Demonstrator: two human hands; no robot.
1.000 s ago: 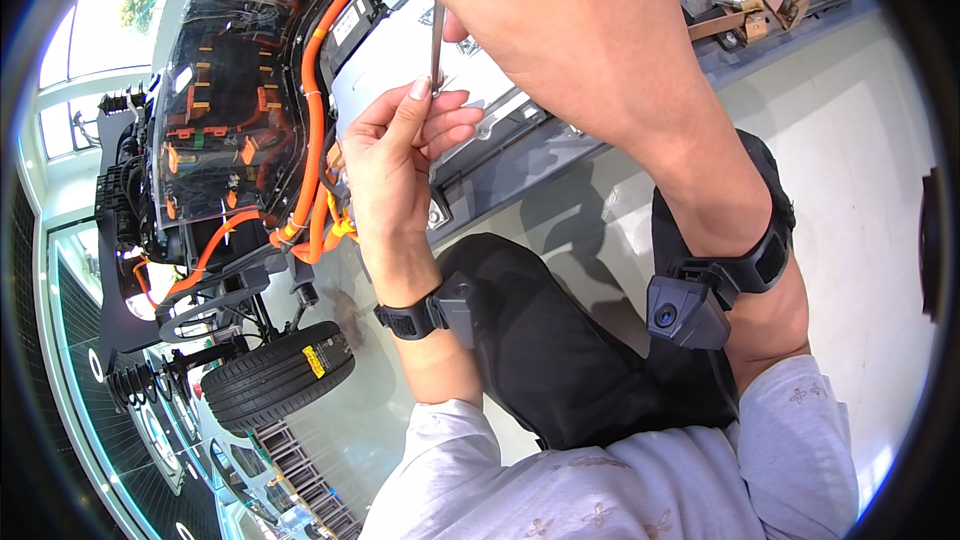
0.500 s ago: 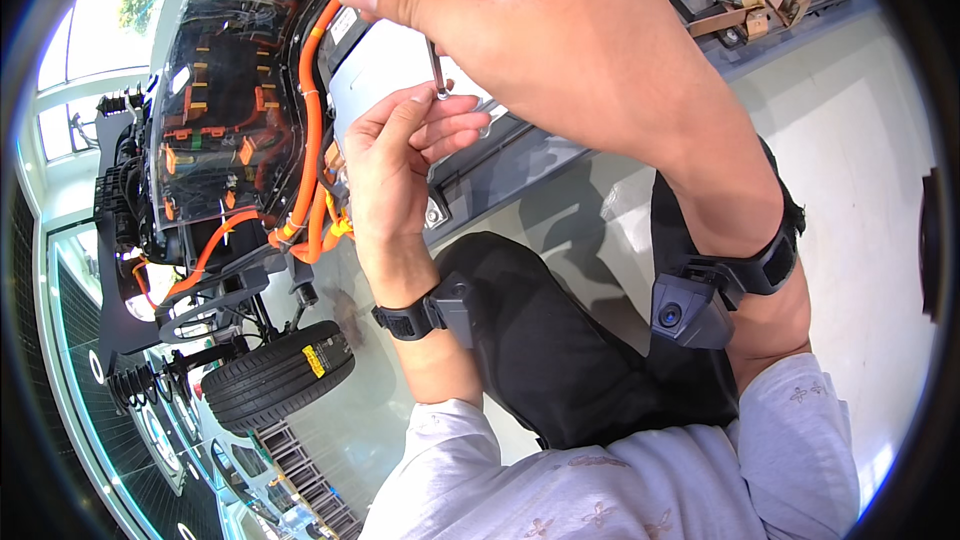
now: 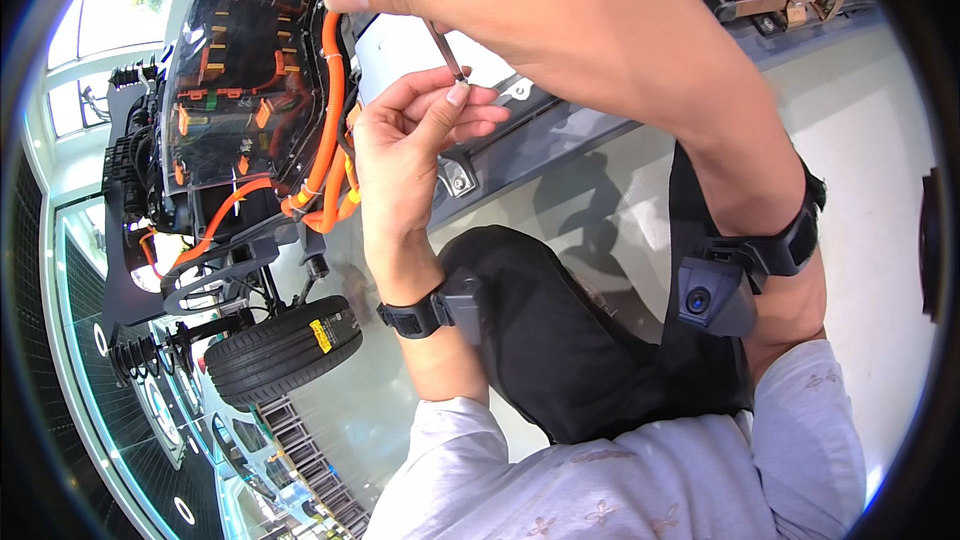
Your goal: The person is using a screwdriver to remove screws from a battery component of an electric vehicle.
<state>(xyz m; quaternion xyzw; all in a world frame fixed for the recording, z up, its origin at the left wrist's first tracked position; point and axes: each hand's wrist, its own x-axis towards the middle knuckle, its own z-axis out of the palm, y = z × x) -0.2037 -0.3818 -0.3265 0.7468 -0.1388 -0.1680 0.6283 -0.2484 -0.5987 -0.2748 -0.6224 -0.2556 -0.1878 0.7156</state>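
My right hand (image 3: 570, 35) is closed around a screwdriver at the top of the view. Part of its dark green handle shows, cut off by the upper edge, and its thin metal shaft (image 3: 443, 50) slants down to my left hand (image 3: 400, 155). There my left thumb and index finger pinch a small silvery screw (image 3: 462, 83) at the shaft's tip, while the other fingers are loosely bent. Both hands are above a white flat panel (image 3: 395, 52) beside a grey metal frame rail (image 3: 545, 145).
Thick orange cables (image 3: 328, 130) run along a clear-covered dark vehicle unit (image 3: 235, 90) on the left. Below it are a tire (image 3: 285, 355) and a coil spring (image 3: 140, 365). Copper connectors (image 3: 790, 0) sit at the upper right. A metal bracket (image 3: 457, 178) is near my left wrist.
The view has shifted slightly, so the vehicle appears further right. The screwdriver shaft slants more, and my left thumb has moved closer in over its tip. Both hands keep their hold.
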